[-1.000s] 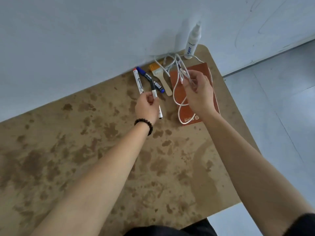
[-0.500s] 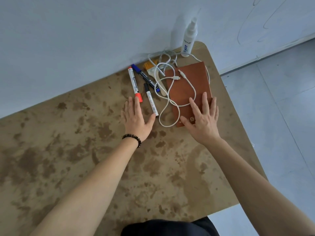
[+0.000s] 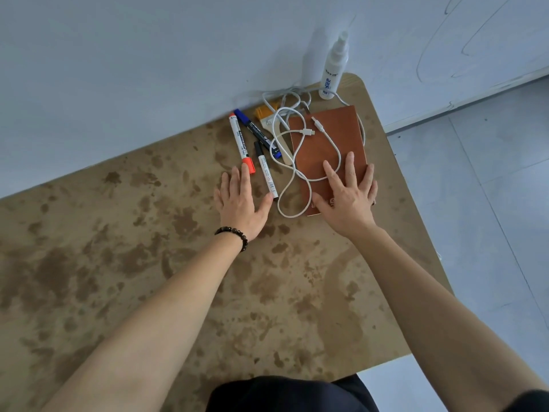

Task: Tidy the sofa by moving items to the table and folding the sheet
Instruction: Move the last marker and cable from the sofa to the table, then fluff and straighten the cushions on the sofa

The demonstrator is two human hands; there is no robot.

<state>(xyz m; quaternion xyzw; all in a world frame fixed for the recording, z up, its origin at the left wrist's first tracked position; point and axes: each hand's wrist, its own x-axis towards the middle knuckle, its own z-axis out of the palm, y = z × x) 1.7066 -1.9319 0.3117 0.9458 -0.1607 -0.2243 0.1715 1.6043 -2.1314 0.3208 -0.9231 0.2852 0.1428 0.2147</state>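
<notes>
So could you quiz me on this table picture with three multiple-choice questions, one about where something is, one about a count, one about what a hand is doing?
1. Where does the spray bottle stand?
A. at the table's far corner by the wall
B. on the notebook
C. beside the left hand

2. How many marker pens lie on the table?
A. one
B. three
C. five

3. What is the right hand doing?
A. gripping the cable
B. lying flat on the brown notebook
C. holding a pen

Answers:
1 A, it stands upright against the wall.
2 B: the red-capped pen, the blue-capped pen and the black-capped pen.
3 B, its fingers are straight and spread on the cover.
</notes>
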